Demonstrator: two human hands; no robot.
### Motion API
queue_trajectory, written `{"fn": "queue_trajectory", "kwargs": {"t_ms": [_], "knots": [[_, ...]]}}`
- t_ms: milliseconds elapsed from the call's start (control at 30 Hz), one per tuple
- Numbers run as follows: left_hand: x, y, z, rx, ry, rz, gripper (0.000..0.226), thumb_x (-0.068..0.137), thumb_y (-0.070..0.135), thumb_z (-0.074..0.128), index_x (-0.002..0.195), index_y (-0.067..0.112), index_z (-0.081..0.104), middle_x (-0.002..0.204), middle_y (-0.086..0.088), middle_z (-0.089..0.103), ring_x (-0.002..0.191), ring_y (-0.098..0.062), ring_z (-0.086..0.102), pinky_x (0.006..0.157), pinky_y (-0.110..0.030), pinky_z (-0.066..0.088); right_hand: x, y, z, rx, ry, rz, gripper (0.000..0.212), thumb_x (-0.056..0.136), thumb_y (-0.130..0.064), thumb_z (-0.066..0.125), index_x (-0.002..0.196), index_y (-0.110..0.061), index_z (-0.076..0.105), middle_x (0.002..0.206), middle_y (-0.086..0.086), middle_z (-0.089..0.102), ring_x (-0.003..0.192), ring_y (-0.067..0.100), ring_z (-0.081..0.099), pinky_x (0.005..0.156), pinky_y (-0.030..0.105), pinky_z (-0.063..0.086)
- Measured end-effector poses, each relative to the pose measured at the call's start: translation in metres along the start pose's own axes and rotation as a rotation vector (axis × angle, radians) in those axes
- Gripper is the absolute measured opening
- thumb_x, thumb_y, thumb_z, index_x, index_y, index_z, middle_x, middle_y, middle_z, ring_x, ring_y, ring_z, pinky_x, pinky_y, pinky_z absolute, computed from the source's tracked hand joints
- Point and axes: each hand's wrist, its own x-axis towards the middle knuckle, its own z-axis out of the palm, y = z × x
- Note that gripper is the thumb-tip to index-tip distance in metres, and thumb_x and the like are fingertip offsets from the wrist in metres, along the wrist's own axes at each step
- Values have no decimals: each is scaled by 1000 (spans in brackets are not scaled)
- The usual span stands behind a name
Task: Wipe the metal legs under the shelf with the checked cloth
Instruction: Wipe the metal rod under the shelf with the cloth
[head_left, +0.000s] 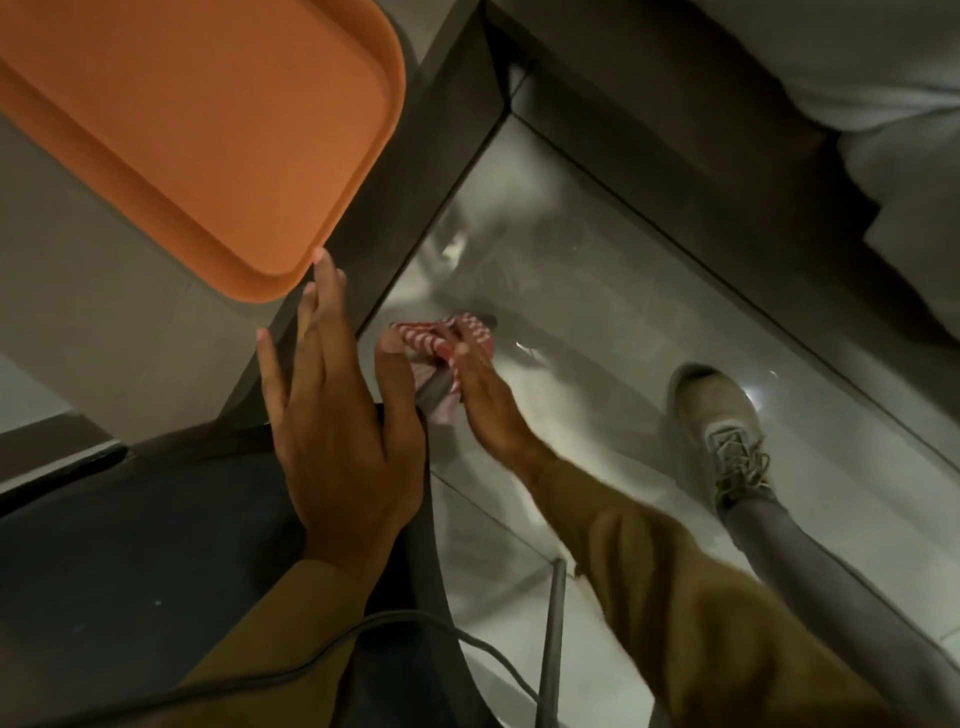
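Wrapped round a metal leg (435, 387): red-and-white checked cloth (451, 340), pinched there by right hand (485, 400), fingers closed over the fabric with the leg between thumb side and fingertips. Cloth sits partway down the leg, below the dark shelf edge (410, 415), above the glossy tiled floor (597, 322). Left hand (332, 415) flat and open, holding nothing, palm pressed on the dark shelf top just beside the leg; fingertips near the corner of an orange tray (208, 135).

Step in hand, by judgement: stroking the cloth along this leg.

- Keep cloth fully encircling the leg, not just one face; a loose tail hangs off near the wrist, worth gathering in.
- Slide top to bottom in one pull, then twist slightly to catch the hidden far side.
- Lower end of leg and foot not visible clearly; cannot tell how dirty.
- Left hand as brace looks sound; keep clear of tray corner, which overhangs its counter.
- Second thin metal leg (553, 623) stands nearer the body than the first, untouched; likely next.
- Shoe (719, 415) planted well apart from the leg; room to crouch lower.
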Motion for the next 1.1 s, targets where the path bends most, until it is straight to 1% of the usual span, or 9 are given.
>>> {"fn": "queue_trajectory", "kwargs": {"t_ms": [133, 300, 400, 467, 533, 633, 767, 933, 1100], "knots": [[0, -2, 0, -54, 14, -8, 64, 114, 41, 27, 172, 14, 25, 169, -5, 51, 162, -17, 41, 142, -45, 6, 48, -14, -17, -93, -13, 77, 41, 118, -23, 36, 112, -21, 76, 108, -9, 76, 94, -16, 70, 103, 10, 48], [0, -1, -1, -51, 17, -23, 63, 113, 39, 28, 170, 11, 32, 166, -5, 54, 160, -19, 45, 141, -50, 10, 12, -20, -10, -191, 9, 109, 56, 110, -59, 32, 159, -32, 41, 158, 3, 54, 145, 23, 54, 126, 45, 39], [0, 1, -3, -44, 8, -23, 62, 113, 41, 29, 168, 13, 34, 165, -7, 56, 159, -21, 47, 140, -41, 9, -37, -34, -12, -168, 13, 23, 41, 114, -53, 34, 152, -43, 45, 139, -16, 59, 121, -5, 61, 110, 24, 46], [1, 1, -3, -39, 4, -27, 63, 113, 42, 28, 168, 13, 36, 164, -7, 57, 158, -21, 48, 139, -37, 8, -61, -37, -13, -222, -17, -52, 32, 116, -39, 40, 142, -51, 54, 146, -21, 57, 129, -14, 55, 120, 24, 43], [1, 2, -4, -34, -3, -31, 64, 113, 44, 27, 168, 14, 36, 164, -7, 57, 158, -21, 48, 139, -34, 6, -65, -31, -17, -460, -44, -186, 36, 115, -35, 43, 148, -48, 51, 167, -15, 41, 152, 4, 41, 130, 35, 29], [1, 2, -3, -36, -7, -29, 63, 113, 45, 27, 167, 15, 36, 164, -9, 57, 156, -23, 50, 137, -25, 2, -55, -29, -22, -811, -6, -188, 43, 113, -46, 42, 155, -44, 50, 174, -14, 32, 154, 17, 29, 115, 34, 19], [2, 1, -3, -43, -7, -25, 61, 113, 43, 28, 167, 15, 37, 162, -8, 59, 156, -22, 51, 141, -35, 8, -48, -25, -8, -295, -93, -224, 45, 115, -32, 45, 158, -23, 53, 166, -16, 41, 148, -24, 30, 126, 10, 22], [3, -3, -1, -49, 4, -20, 62, 113, 42, 29, 167, 13, 38, 158, -6, 63, 155, -21, 52, 141, -48, 14, -17, -4, 4, -61, 31, -54, 36, 114, -38, 47, 147, -39, 61, 166, -6, 50, 154, 8, 44, 129, 30, 34], [3, -2, -1, -61, -3, -11, 64, 113, 44, 26, 168, 13, 35, 159, -6, 61, 156, -20, 50, 141, -41, 11, 27, -4, -13, -111, 119, 146, 54, 109, -54, 49, 153, -25, 58, 151, 10, 64, 142, 27, 61, 121, 38, 47]]}}
